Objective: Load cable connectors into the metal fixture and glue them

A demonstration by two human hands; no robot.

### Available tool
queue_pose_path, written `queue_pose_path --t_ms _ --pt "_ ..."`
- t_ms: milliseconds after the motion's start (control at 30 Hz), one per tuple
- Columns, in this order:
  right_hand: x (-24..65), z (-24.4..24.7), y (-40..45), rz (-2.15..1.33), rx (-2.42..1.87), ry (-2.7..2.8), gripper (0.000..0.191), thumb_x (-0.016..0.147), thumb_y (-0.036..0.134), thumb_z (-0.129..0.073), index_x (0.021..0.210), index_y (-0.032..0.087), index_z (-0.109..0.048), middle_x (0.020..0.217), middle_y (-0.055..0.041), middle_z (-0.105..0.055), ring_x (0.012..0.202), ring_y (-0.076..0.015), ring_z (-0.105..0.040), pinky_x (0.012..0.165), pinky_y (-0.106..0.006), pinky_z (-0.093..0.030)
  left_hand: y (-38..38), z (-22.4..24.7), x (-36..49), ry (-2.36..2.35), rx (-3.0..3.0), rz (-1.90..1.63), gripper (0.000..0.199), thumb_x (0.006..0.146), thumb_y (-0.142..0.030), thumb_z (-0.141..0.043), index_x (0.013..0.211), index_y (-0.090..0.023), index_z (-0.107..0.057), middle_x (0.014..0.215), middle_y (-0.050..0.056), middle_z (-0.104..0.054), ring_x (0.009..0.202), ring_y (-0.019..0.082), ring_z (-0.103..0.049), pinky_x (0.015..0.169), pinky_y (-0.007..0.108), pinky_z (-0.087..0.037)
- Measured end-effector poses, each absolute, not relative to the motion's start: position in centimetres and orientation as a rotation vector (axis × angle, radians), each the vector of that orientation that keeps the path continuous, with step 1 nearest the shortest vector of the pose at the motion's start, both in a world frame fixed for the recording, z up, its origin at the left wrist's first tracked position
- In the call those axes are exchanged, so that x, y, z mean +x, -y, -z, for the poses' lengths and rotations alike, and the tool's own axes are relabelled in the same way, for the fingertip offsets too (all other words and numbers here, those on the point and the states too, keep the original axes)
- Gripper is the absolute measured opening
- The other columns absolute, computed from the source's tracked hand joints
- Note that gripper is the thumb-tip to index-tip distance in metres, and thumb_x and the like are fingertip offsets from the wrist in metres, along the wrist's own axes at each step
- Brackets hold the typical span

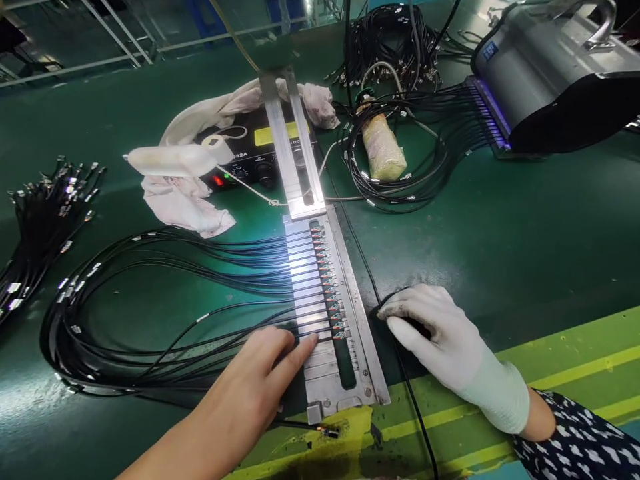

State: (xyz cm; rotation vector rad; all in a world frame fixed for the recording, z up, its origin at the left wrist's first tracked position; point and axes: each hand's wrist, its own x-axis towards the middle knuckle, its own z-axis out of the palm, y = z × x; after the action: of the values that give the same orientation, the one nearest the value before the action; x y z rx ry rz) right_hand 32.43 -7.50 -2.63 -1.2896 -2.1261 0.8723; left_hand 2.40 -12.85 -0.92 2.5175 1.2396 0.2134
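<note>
A slotted metal fixture (320, 373) lies in front of me, with a row of black cables (260, 275) laid across it. Their small connector ends (327, 277) line up along its long opening. My left hand (265, 373), bare, is at the fixture's left edge, thumb and index finger closed around the lowest cable of the row. My right hand (440, 340), in a white glove with dirty fingertips, rests right of the fixture. Its thumb and index finger are nearly together beside a black cord (367, 267); anything between them is hidden. One loose cable end (327, 432) lies below the fixture.
A slotted metal plate (285, 147) stands beyond the fixture, before a black control box (240, 160) with cloths (185, 207) around it. Cable bundles lie left (45, 227) and at the back (390, 40). A wrapped bottle (383, 147) and a grey machine (550, 80) stand right.
</note>
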Motion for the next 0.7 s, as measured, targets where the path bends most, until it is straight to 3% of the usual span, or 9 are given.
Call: queue_pose_path --t_ms 200,367,433,533,700 --pt "31.5 2.7 8.0 -0.739 -1.105 2.215 0.019 0.095 0.019 -0.056 0.112 0.024 -0.061 0.108 -0.0037 -0.067 0.102 -0.0232 -0.057 0.092 -0.043 -0.040 12.3 1.0 2.5 -1.179 2.439 -0.238 0.053 0.088 0.000 -0.039 0.137 -0.019 -0.045 0.108 0.009 -0.055 0.091 0.019 -0.050 0.078 0.029 -0.048" --pt "31.2 2.8 8.0 -0.754 -1.078 2.270 0.020 0.095 0.017 -0.053 0.113 0.023 -0.061 0.112 -0.0059 -0.063 0.105 -0.0246 -0.053 0.094 -0.045 -0.040 13.1 1.9 2.4 -1.258 2.493 -0.381 0.048 0.092 -0.004 -0.041 0.136 -0.022 -0.050 0.111 0.010 -0.053 0.100 0.021 -0.050 0.085 0.032 -0.044" --pt "31.4 3.0 7.9 -0.769 -1.060 2.290 0.022 0.095 0.016 -0.050 0.113 0.023 -0.061 0.113 -0.0068 -0.062 0.105 -0.0252 -0.052 0.093 -0.045 -0.041 13.7 2.3 2.4 -1.365 2.540 -0.363 0.052 0.092 -0.003 -0.041 0.139 -0.025 -0.049 0.105 0.008 -0.054 0.094 0.021 -0.049 0.082 0.034 -0.041" --pt "31.7 3.3 7.9 -0.667 -0.991 2.393 0.032 0.090 0.010 -0.049 0.118 0.023 -0.060 0.114 -0.0098 -0.058 0.103 -0.0286 -0.049 0.088 -0.047 -0.042 14.3 2.5 2.5 -1.379 2.638 -0.284 0.057 0.091 -0.001 -0.038 0.144 -0.022 -0.044 0.093 0.005 -0.056 0.079 0.018 -0.046 0.069 0.032 -0.034" --pt "31.2 3.3 8.1 -0.473 -0.956 2.597 0.054 0.077 0.002 -0.050 0.125 0.024 -0.059 0.110 -0.0117 -0.057 0.098 -0.0311 -0.049 0.082 -0.048 -0.044 14.1 2.2 3.1 -1.372 2.693 -0.275 0.050 0.090 -0.002 -0.038 0.136 -0.017 -0.050 0.090 0.005 -0.056 0.077 0.018 -0.044 0.066 0.031 -0.030"
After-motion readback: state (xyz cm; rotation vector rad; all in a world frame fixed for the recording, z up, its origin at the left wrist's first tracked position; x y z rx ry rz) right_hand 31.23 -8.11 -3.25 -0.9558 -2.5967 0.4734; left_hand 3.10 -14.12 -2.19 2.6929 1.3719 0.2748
